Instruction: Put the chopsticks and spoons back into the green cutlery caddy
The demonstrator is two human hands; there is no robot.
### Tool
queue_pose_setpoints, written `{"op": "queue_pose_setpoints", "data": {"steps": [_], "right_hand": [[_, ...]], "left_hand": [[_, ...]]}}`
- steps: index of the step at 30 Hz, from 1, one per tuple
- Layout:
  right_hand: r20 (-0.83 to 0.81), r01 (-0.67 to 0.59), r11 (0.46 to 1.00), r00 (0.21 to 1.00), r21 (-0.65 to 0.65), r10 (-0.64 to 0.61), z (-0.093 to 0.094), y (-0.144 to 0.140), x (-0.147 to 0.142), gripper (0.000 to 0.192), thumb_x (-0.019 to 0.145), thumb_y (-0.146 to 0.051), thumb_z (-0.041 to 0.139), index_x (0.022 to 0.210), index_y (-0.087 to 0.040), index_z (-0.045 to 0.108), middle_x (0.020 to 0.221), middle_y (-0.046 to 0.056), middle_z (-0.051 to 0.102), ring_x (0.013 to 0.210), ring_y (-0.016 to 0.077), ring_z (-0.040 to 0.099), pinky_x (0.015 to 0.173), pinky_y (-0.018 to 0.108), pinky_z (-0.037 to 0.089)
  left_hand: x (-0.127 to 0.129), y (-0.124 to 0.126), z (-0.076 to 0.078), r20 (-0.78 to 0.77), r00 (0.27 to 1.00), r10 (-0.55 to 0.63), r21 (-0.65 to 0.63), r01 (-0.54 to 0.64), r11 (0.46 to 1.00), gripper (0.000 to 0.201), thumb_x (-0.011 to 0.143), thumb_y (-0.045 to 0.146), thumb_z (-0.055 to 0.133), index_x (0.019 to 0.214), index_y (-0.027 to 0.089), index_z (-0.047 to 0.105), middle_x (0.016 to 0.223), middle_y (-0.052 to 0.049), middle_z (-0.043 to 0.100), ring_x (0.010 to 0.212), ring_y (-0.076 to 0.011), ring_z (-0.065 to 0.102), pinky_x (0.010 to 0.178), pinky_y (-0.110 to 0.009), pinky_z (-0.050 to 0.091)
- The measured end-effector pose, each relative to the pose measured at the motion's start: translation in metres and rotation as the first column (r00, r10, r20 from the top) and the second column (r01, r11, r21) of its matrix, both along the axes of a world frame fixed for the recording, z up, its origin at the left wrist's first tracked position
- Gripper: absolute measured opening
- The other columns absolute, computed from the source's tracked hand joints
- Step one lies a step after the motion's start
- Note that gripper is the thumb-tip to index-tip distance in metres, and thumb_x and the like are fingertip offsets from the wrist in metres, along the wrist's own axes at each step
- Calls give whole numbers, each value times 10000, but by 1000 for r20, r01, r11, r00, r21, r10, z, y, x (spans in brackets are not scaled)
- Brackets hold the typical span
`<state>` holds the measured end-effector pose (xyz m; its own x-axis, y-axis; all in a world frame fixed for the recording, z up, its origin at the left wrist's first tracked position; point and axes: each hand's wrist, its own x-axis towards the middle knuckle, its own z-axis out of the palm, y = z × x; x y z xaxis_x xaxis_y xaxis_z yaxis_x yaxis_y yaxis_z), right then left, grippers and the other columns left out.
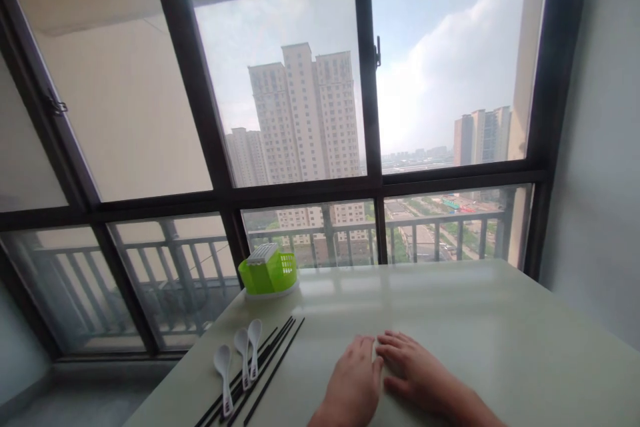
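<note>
White plastic spoons [241,355], 3 of them, are laid beside long black chopsticks [260,373] near the pale table's [500,333] left edge, below a lime-green slotted plastic holder [269,271]. Rightward, the left hand [353,383] and right hand [417,373] are rested flat, empty, fingertips touching.

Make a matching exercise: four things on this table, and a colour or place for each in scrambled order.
1. caddy
2. spoons
3. chopsticks
4. hands: left hand, right hand

a. black, lying in a row
b. white, atop the black sticks
c. flat on the table, side by side
d. green, at the far edge by the window

Pairs: 1-d, 2-b, 3-a, 4-c
</note>
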<state>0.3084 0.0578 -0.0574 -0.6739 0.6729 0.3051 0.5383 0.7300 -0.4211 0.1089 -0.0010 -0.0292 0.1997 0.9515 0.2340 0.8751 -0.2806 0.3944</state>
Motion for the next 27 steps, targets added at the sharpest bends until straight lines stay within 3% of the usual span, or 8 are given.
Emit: {"op": "queue_pose_setpoints", "data": {"steps": [3, 5, 9, 12, 15, 19, 23, 27], "right_hand": [[20, -13, 997, 1000, -71, 14, 9, -3, 2, 589, 811, -302, 692, 1396, -279, 630, 1519, 66, 546, 1428, 303, 454, 1233, 469, 302], [27, 2, 994, 1000, -105, 1, 12, -3, 1, 569, 824, -338, 697, 1387, -279, 636, 1522, 60, 542, 1426, 305, 450, 1232, 457, 296], [28, 11, 992, 1000, -128, -7, 16, -3, 0, 561, 826, -361, 700, 1377, -264, 645, 1506, 67, 556, 1416, 301, 455, 1236, 428, 277], [18, 10, 993, 1000, -119, -8, 17, -4, -1, 543, 824, -358, 698, 1356, -262, 657, 1493, 65, 568, 1408, 293, 462, 1231, 421, 282], [12, 5, 993, 1000, -118, -4, 17, -5, 0, 535, 826, -355, 691, 1351, -256, 659, 1494, 70, 567, 1413, 290, 457, 1233, 420, 278], [14, 5, 993, 1000, -121, -3, 16, -4, 1, 538, 824, -343, 688, 1355, -260, 655, 1502, 62, 561, 1419, 288, 453, 1234, 417, 279], [7, 4, 993, 1000, -122, -4, 17, -4, 1, 528, 830, -345, 685, 1351, -262, 656, 1504, 63, 559, 1415, 284, 457, 1230, 417, 285], [10, 9, 992, 1000, -127, -8, 17, -5, 0, 537, 829, -341, 686, 1359, -263, 651, 1511, 61, 553, 1421, 288, 452, 1230, 426, 288]], "left_hand": [[-49, -10, -9, -143, 964, 222, 24, -221, 975, 482, 1002, 320, 394, 1419, 136, 549, 1429, -171, 615, 1315, -297, 578, 1097, -448, 473], [-85, -14, -16, -251, 892, 375, 75, -368, 927, 492, 976, 221, 392, 1428, 88, 535, 1445, -182, 593, 1341, -286, 551, 1132, -428, 426], [-142, -18, -28, -397, 750, 529, 181, -501, 846, 509, 961, 226, 455, 1419, 19, 533, 1438, -221, 569, 1350, -307, 526, 1152, -410, 374], [-164, -19, -32, -464, 670, 579, 197, -559, 805, 520, 970, 259, 474, 1417, 1, 531, 1415, -243, 576, 1311, -319, 556, 1120, -403, 386], [-176, -19, -32, -491, 636, 596, 184, -592, 784, 527, 984, 304, 467, 1402, -6, 544, 1399, -257, 583, 1266, -335, 587, 1085, -412, 403], [-186, -20, -30, -497, 614, 613, 204, -604, 771, 532, 964, 352, 505, 1363, 6, 574, 1383, -262, 592, 1290, -363, 568, 1097, -434, 383], [-201, -19, -29, -483, 639, 599, 189, -592, 784, 455, 972, 335, 486, 1284, 29, 610, 1238, -226, 676, 1171, -337, 640, 1010, -405, 440], [-215, -14, -29, -477, 643, 599, 176, -598, 782, 537, 976, 401, 479, 1316, 1, 594, 1254, -242, 674, 1203, -357, 623, 1032, -419, 429]]}}
